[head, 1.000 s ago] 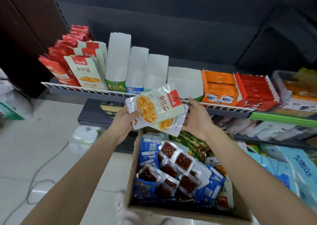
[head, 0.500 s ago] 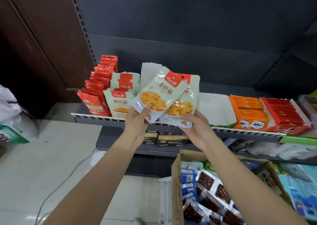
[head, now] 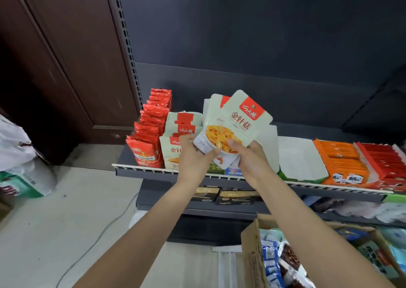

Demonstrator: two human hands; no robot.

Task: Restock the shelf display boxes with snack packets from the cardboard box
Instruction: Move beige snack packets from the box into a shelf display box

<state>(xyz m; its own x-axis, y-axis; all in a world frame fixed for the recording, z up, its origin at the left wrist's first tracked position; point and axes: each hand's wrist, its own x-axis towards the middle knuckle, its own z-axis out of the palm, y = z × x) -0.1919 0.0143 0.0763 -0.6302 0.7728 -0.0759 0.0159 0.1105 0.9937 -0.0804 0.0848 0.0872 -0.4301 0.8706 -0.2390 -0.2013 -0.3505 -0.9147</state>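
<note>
Since the earlier frame both hands have carried the packets up and forward, from in front of the shelf edge to over the display rows, and the carton has slid toward the lower right corner of the view.

Nearest, the carton point(head: 252, 241) sits low at right, still holding blue and dark packs. Above it the left hand point(head: 193, 156) and the right hand point(head: 252, 156) together hold a small fanned stack of packets point(head: 237, 125): left fingers curl round the lower left corner, the right thumb presses the front face with fingers behind. How many packets are in the stack cannot be told.

Just behind the hands runs the shelf point(head: 140, 170), with a row of matching pale packets point(head: 175, 153) at left of the hands, a red row point(head: 149, 138) beyond that, and orange boxes point(head: 342, 164) well to the right.

The risks, as I judge them: the stack is fanned and tilted, so a back packet could slip out and drop behind the shelf rail or to the floor. Pushing the stack in askew could knock the front pale packet forward over the rail. The blank white backs point(head: 303, 158) alongside look alike, so the packets could land in the wrong row.
</note>
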